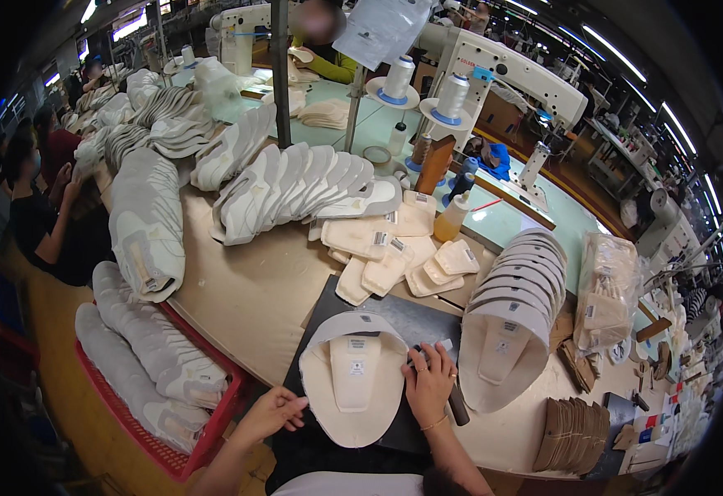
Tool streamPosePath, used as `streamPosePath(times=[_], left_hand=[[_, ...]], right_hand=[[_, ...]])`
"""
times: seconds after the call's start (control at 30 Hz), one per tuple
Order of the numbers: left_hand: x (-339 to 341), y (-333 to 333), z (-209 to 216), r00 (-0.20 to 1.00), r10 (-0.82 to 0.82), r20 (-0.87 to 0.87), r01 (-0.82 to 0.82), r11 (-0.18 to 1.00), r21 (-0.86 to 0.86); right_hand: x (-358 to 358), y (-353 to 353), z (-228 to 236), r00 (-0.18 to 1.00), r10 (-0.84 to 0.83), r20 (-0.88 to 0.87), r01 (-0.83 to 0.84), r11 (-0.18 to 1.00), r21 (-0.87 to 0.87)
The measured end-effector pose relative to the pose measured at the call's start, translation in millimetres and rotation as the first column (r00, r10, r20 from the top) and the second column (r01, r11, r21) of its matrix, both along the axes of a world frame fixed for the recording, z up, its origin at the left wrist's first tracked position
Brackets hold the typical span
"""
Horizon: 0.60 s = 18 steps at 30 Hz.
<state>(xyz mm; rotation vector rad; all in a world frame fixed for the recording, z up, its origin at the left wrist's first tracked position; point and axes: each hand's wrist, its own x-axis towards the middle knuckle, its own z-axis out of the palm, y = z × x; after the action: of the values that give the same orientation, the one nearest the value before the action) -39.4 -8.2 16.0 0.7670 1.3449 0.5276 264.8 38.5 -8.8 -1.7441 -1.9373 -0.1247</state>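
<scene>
A pale shoe upper [318, 388] with a cream tongue [353, 376] lies on a dark board [326, 307] in front of me. My left hand [272, 415] is beside its left edge, fingers loosely bent and apart, with nothing visible in them; the fingertips are at the edge, and I cannot tell if they touch. On the upper's right side, my right hand [429, 382] has its fingers bent over a dark object mostly hidden beneath them. A dark handle [458, 407] lies beside that hand.
Nested uppers [514, 289] stand on the right, more uppers [295, 186] at the back left. Cream tongue pieces [390, 264] and a bottle of amber liquid [451, 219] lie ahead. A red basket [200, 450] of uppers stands left. Brown pieces [572, 434] and sewing machines [514, 70] are further right.
</scene>
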Motion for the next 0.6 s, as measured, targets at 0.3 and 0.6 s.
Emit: streamPosePath(times=[0.3, 0.6], left_hand=[[43.4, 1.8, -8.5, 0.987, 0.065, 0.144, -0.089, 0.981, 0.172], [25.1, -19.5, 12.3, 0.889, 0.23, 0.395, -0.239, 0.971, -0.026]], right_hand=[[-2.0, 1.5, 3.5, 1.0, -0.019, -0.002, 0.019, 0.999, -0.046], [-7.6, -37.5, 38.6, 0.93, 0.02, -0.368, -0.121, 0.96, -0.253]])
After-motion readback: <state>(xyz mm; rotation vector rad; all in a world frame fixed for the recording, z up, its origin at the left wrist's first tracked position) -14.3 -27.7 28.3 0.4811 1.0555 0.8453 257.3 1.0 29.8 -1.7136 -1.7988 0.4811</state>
